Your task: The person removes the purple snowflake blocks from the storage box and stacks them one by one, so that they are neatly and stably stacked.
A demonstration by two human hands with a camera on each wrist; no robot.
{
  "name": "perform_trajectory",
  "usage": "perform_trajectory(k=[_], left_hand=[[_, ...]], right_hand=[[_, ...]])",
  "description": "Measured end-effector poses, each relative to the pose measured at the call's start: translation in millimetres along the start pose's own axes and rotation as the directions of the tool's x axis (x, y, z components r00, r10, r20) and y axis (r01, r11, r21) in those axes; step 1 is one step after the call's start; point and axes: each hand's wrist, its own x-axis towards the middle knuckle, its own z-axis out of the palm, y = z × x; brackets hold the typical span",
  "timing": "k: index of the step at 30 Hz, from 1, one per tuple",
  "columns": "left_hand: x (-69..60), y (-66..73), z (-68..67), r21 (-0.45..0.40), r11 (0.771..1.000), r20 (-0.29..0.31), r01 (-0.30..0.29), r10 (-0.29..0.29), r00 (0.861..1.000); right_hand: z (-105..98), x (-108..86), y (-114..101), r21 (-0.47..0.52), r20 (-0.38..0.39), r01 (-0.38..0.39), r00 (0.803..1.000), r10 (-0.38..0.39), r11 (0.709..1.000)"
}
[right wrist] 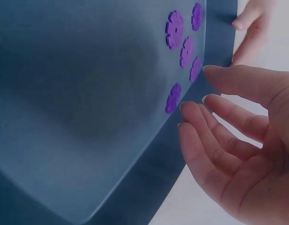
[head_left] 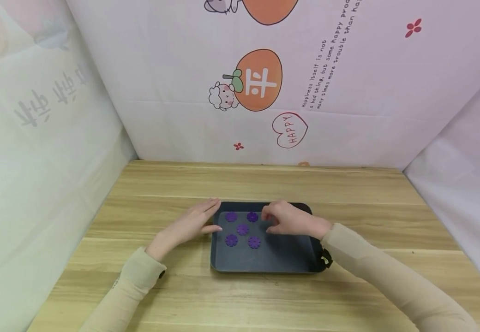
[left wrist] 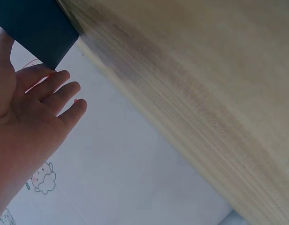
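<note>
Wood-grain table (head_left: 265, 302) under both hands; white printed cloth (head_left: 173, 120) walls beyond them and out to either side. Dark tray (head_left: 281, 263) lies flat on table, long axis side to side, running from left hand (head_left: 192, 222) to under the right wrist. Left hand: fingers extended at the tray's near-side short edge, no grasp. Right hand (head_left: 287, 219): above the tray, fingers loosely bent, thumb apart, nothing held. Five purple flower discs (head_left: 243, 229) lie flat in tray between the hands, four cornering one; roundish, no long axis.
</note>
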Motion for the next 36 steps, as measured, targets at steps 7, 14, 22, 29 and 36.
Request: perform_trajectory(k=[7,14,22,29,36], left_hand=[[0.1,-1.4,0.5,0.001,1.000,-0.004,-0.001,0.001,1.000],[0.1,-1.6,1.0,-0.005,1.000,0.005,0.011,-0.011,1.000],[-0.6,-1.4,1.3,-0.014,1.000,0.008,0.011,-0.011,1.000],[-0.7,-2.6,2.7,-0.004,1.000,0.004,0.008,-0.008,1.000],[-0.8,-2.9,2.6,-0.007,1.000,0.002,0.011,-0.011,1.000]], right_hand=[[8,7.9,-4,-0.002,0.045,0.008,0.999,-0.008,1.000],[13,13.2,-9,-0.004,0.085,0.029,0.996,-0.028,1.000],[21,18.1,-11,-0.015,0.118,0.029,0.993,-0.027,0.999],[25,19.1,-10,-0.027,0.125,0.025,0.992,-0.022,0.999],[28,19.8,-10,-0.041,0.119,0.036,0.992,-0.031,0.998]])
